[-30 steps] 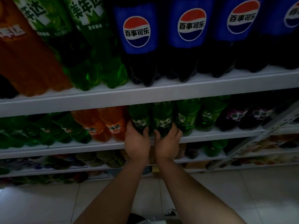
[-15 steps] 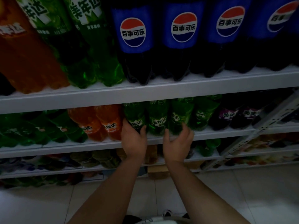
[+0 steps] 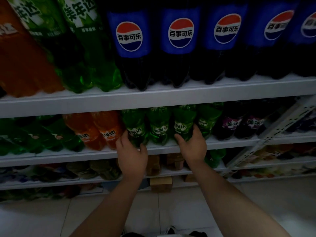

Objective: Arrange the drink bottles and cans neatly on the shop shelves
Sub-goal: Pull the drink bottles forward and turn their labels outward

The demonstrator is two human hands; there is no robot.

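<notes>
On the second white metal shelf (image 3: 222, 144), both hands were at the row of small green plastic soda bottles.

My left hand (image 3: 131, 156) was curled round the base of the leftmost green bottle (image 3: 135, 127), just beside the two orange plastic bottles (image 3: 107, 130). My right hand (image 3: 193, 149) gripped the third green bottle (image 3: 183, 124), thumb on one side and fingers on the other. The green bottle between them (image 3: 159, 128) stood untouched. All sat near the shelf's front lip, labels roughly forward; they looked slightly tilted, though the wide lens may account for that. To do this well, I judged each held bottle should be turned at its base until the label faced the aisle squarely. It should then be nudged shoulder to shoulder with its neighbours, without knocking the dark purple-labelled bottles (image 3: 236, 124) to the right or sliding anything over the lip.
</notes>
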